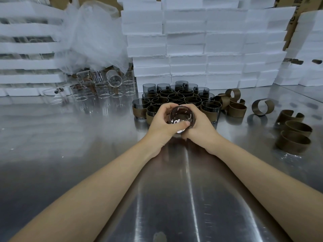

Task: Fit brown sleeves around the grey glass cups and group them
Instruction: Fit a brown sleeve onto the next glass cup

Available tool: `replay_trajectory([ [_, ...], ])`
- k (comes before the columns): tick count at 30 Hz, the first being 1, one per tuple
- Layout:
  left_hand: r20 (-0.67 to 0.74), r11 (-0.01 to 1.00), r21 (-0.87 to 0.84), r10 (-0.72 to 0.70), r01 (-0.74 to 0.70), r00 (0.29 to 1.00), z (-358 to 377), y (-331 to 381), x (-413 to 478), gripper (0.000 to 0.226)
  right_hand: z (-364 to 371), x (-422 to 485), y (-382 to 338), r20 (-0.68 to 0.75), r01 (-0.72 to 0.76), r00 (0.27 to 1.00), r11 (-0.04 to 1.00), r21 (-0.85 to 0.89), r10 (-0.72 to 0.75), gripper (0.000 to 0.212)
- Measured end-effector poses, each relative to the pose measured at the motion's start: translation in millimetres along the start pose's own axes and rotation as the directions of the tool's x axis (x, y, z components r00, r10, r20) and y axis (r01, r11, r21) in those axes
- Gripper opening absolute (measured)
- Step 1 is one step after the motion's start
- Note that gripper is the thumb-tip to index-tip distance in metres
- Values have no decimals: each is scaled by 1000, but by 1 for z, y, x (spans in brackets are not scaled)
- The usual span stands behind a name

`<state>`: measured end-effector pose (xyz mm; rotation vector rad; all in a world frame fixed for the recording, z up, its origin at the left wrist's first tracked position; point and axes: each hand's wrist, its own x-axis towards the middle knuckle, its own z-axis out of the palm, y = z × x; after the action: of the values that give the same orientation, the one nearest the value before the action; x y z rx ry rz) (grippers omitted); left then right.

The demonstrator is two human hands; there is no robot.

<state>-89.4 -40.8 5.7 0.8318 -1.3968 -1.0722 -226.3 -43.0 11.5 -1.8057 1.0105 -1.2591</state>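
Both hands hold one grey glass cup tipped with its mouth toward me, just above the steel table. My left hand grips its left side, thumb laid across the near rim. My right hand wraps the right side, where a brown sleeve edge shows; most of the sleeve is hidden by the fingers. Right behind the hands stands a tight group of grey cups with brown sleeves. Loose brown sleeves lie to the right: a pile, a single open ring and a few more.
The steel table stretches toward me. Several clear glass cups stand and lie at the back left under a plastic bag. Stacked white foam blocks wall off the back, with foam trays at left.
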Motion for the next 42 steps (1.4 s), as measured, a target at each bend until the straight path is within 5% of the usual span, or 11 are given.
replay_trajectory([
  [5, 44, 987, -136, -78, 84, 996, -1, 2, 3, 45, 1, 0, -5, 44, -165, 986, 935, 313, 159, 71],
  [11, 52, 997, -61, -37, 40, 998, 1, 2, 2, 57, 1, -1, -9, 265, -341, 940, 632, 696, 214, 39],
  [13, 45, 999, -46, -25, 28, 999, -1, 2, 1, 66, 1, -1, -10, 324, -404, 914, 599, 691, 242, 31],
  [20, 40, 981, 159, 103, -108, 994, 1, 3, -4, 70, 0, 1, -11, 433, -536, 842, 574, 618, 320, 55],
  [31, -19, 948, 230, 228, -218, 973, 5, 4, -3, 18, 0, 0, -13, 476, -584, 811, 519, 625, 340, 67],
  [37, -114, 969, 163, 207, -187, 972, 4, 7, -3, 40, -1, 0, -14, 469, -597, 802, 515, 615, 370, 58],
  [40, -25, 975, 178, 141, -134, 990, 4, 6, -3, 30, -3, -2, -14, 513, -619, 785, 437, 652, 348, 54],
  [42, 4, 970, 196, 149, -147, 989, 3, 4, -3, 49, -3, -2, -14, 514, -613, 790, 410, 676, 334, 55],
])
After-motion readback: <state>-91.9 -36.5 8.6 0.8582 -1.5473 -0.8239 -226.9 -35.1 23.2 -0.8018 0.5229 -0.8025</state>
